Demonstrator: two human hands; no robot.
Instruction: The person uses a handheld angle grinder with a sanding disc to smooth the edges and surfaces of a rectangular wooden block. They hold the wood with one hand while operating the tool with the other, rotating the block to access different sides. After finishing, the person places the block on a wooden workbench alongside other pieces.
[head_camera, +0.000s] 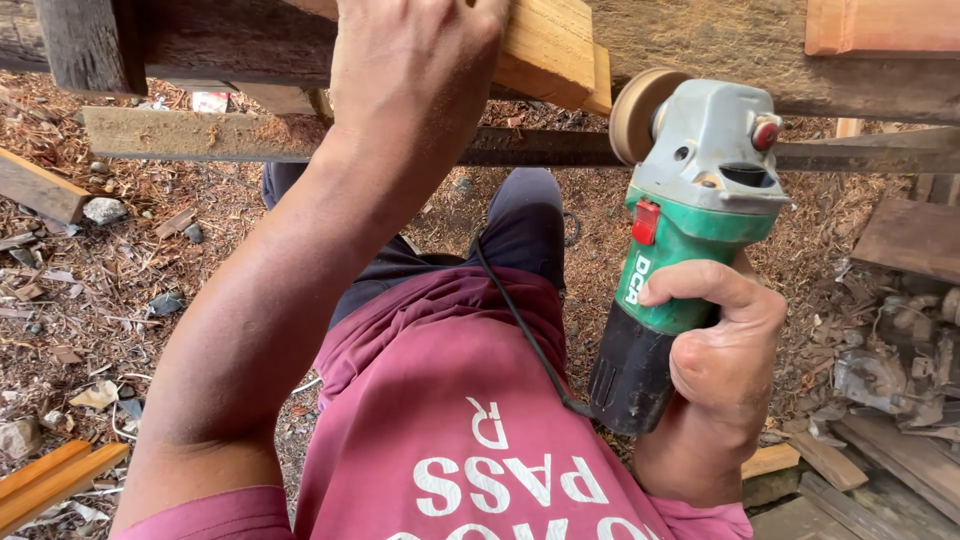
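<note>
Gripping green angle grinder (690, 230) in right hand (725, 350), fingers wrapped tight; left hand (415, 60) pressing pale wood block (545, 45), fingers hidden. Sanding disc (638, 115) off the wood; sanding looks unfinished.

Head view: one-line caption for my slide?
Right hand grips green angle grinder; left hand steadies pale wood block.

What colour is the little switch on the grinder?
Red: the switch on the grinder, clearest in the head view.
</note>
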